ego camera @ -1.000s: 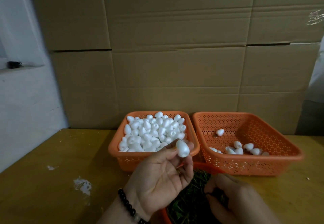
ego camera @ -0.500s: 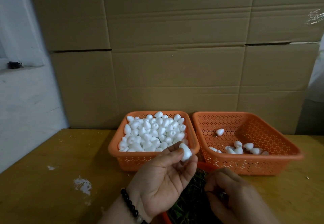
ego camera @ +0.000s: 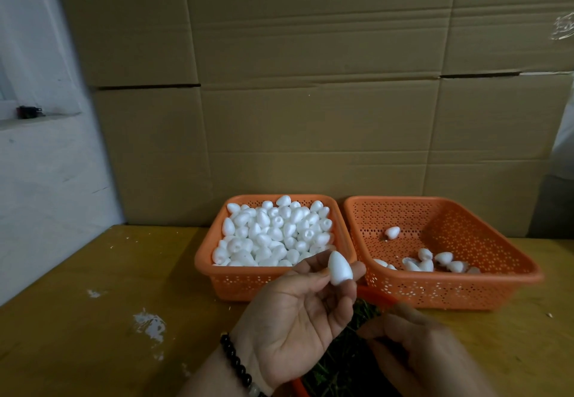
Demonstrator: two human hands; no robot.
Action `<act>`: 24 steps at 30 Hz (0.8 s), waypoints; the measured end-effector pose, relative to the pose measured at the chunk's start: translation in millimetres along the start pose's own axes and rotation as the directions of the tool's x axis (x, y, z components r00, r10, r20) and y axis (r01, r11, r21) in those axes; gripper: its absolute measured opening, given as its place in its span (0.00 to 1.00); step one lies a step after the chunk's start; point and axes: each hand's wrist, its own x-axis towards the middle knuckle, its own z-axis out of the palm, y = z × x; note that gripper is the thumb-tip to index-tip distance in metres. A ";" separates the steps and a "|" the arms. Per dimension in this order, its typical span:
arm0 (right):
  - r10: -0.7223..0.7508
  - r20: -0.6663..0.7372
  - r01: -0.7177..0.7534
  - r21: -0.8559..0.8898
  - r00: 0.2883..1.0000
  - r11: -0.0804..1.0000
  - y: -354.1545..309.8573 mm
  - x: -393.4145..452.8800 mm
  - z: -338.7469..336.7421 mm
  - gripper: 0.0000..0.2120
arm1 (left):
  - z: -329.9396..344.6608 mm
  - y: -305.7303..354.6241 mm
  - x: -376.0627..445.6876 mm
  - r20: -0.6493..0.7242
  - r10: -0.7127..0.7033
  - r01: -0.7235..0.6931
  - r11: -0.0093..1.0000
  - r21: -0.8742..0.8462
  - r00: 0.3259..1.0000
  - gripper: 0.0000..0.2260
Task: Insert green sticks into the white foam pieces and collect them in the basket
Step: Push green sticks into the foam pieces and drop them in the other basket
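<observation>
White foam piece [ego camera: 340,267] pinched in left hand [ego camera: 298,319] fingers [ego camera: 310,272]; right hand [ego camera: 416,347] fingers curled, grip unclear.

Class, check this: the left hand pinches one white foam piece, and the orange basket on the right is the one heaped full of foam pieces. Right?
Not quite. The head view shows the left basket heaped full; the right basket holds only a few. The left hand does pinch one foam piece.

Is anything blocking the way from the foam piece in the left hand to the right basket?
Nothing visible. The foam piece, pinched in the left hand, is just left of the right basket, whose open top is unobstructed.
</observation>
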 end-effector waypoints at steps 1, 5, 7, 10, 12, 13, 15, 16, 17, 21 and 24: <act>-0.002 -0.010 0.002 0.000 1.000 1.000 0.4 -0.7 0.5 0.19 | -0.6 0.1 0.2 0.003 -0.006 0.006 1.000 -0.007 1.000 0.24; 0.024 -0.038 -0.024 0.008 0.999 1.000 0.3 -1.2 1.4 0.19 | -2.9 0.2 0.7 0.002 0.000 0.000 1.000 -0.025 1.000 0.25; 0.028 -0.036 -0.028 0.006 0.999 1.000 -1.4 -0.4 1.7 0.19 | -3.0 0.4 0.6 -0.003 0.014 -0.014 0.999 -0.031 1.000 0.24; 0.026 -0.036 -0.027 -0.008 0.999 1.000 -2.5 -0.6 1.9 0.19 | -2.4 0.0 0.6 -0.015 0.029 -0.030 0.999 -0.026 0.999 0.21; 0.028 -0.054 -0.028 0.003 0.998 1.000 -1.7 -1.2 2.4 0.19 | -2.3 -0.2 0.7 -0.014 0.032 -0.032 0.999 -0.031 0.999 0.21; 0.028 -0.063 -0.028 0.006 0.998 1.000 -1.7 -1.1 2.6 0.19 | -2.1 -0.3 0.5 -0.011 0.031 -0.031 0.999 -0.034 0.999 0.21; 0.024 -0.071 -0.025 -0.002 0.997 1.000 -2.2 -1.0 3.3 0.19 | -1.5 -0.3 0.3 -0.009 0.028 -0.028 0.999 -0.038 1.000 0.22; 0.022 -0.075 -0.023 -0.011 0.997 1.000 -2.6 -0.9 3.5 0.19 | -1.2 -0.1 0.3 -0.010 0.027 -0.027 0.999 -0.039 1.000 0.22; 0.022 -0.082 -0.023 -0.016 0.996 1.000 -2.8 -0.9 3.6 0.19 | -1.1 0.0 0.4 -0.011 0.026 -0.027 0.999 -0.040 1.000 0.22; 0.021 -0.090 -0.023 -0.026 0.996 0.999 -2.2 -1.0 4.1 0.19 | -1.4 0.1 1.0 -0.018 0.033 -0.033 0.998 -0.048 0.999 0.22; 0.009 -0.090 -0.013 -0.042 0.996 0.999 -1.0 -0.6 6.0 0.20 | -1.4 -0.6 1.2 -0.029 0.055 -0.056 0.998 -0.015 0.998 0.19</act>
